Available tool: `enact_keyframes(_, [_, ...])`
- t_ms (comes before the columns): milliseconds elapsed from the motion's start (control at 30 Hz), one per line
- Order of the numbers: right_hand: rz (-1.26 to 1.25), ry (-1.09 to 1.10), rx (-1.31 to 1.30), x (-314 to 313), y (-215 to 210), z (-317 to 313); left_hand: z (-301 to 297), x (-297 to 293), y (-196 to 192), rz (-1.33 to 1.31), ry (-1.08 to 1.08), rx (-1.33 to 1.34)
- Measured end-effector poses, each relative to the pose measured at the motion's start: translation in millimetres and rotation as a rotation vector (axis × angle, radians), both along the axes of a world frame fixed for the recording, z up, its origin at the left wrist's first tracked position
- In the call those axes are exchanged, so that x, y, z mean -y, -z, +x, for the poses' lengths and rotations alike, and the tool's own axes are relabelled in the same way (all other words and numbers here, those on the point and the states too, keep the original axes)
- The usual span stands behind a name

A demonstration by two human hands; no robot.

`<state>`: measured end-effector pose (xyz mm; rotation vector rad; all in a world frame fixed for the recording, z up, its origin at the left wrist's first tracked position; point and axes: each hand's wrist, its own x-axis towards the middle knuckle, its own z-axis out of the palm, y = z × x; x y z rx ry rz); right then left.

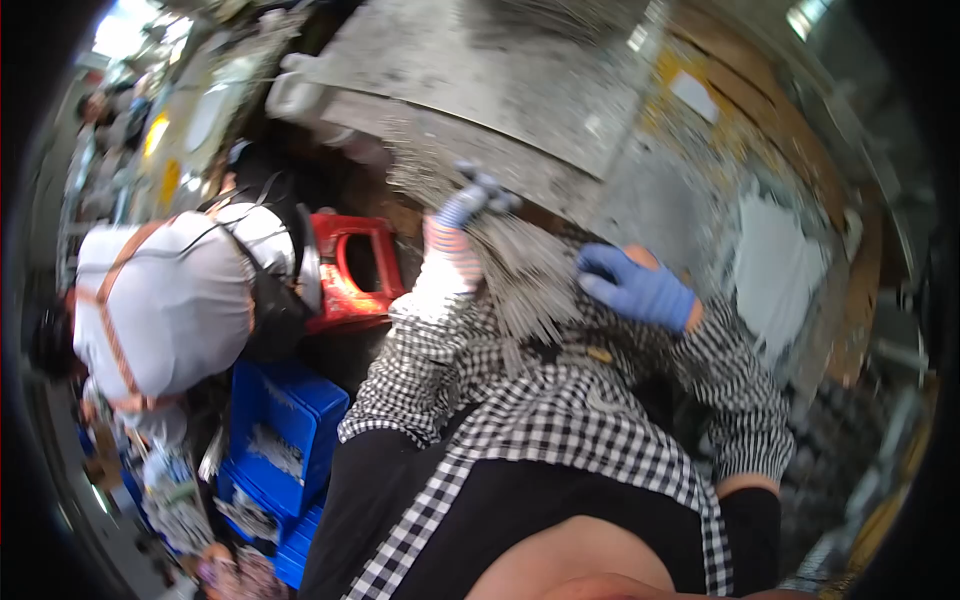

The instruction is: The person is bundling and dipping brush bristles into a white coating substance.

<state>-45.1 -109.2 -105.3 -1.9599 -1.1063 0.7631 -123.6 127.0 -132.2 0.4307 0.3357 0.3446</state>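
Observation:
A thick bundle of thin grey strands (pixel 525 275) fans out in front of my checked apron, its upper end near the edge of the worktable. My left hand (pixel 462 215), in a striped blue-and-white glove, is closed around the upper part of the bundle; its fingers are blurred. To the right of the strands' loose ends is my right hand (pixel 640 288) in a blue glove. Its fingers are bent and a gap shows between them, with nothing visible in it. What the strands are made of is unclear.
A grey-topped worktable (pixel 470 85) lies ahead, with more strands (pixel 560 12) at its far edge. White sheet material (pixel 775 265) lies at right. A red plastic stool (pixel 355 265), blue crates (pixel 285 420) and a seated person in white (pixel 170 305) are at left.

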Motion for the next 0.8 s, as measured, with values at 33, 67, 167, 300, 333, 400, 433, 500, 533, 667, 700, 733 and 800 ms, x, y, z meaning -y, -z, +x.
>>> enact_keyframes(33, [-0.003,0.022,-0.013,1,1,-2,1,-1,8,-0.066,0.021,0.123])
enact_keyframes(67, [-0.057,0.042,-0.032,-2,-6,-3,-1,3,-3,-0.129,-0.003,0.043])
enact_keyframes(167, [-0.034,0.048,-0.125,2,8,-2,3,-6,21,-0.201,0.036,0.095])
enact_keyframes(300, [-0.138,0.078,-0.148,6,5,-10,7,-2,33,-0.249,0.065,0.127])
enact_keyframes(333, [-0.136,0.083,-0.153,7,7,-12,6,-1,32,-0.255,0.058,0.134])
enact_keyframes(400, [-0.152,0.061,-0.013,9,13,-13,5,4,28,-0.252,0.067,0.134])
enact_keyframes(433, [-0.182,0.069,0.046,9,6,-16,3,4,24,-0.21,0.061,0.108])
enact_keyframes(500, [-0.222,0.071,0.14,28,1,-17,3,0,20,-0.165,0.05,0.086])
enact_keyframes(533, [-0.264,0.079,0.234,44,-1,-15,5,-5,20,-0.095,-0.018,0.078])
enact_keyframes(667, [-0.189,0.205,0.565,134,-48,4,5,-19,17,0.098,-0.04,0.124])
enact_keyframes(700, [-0.514,0.242,0.487,132,-82,13,5,-12,10,0.125,-0.015,0.079])
enact_keyframes(733, [-0.835,0.273,0.401,126,-116,26,7,0,-4,0.152,0.006,0.038])
enact_keyframes(800, [-0.571,0.143,0.624,115,-145,36,7,30,-23,0.2,0.17,0.079])
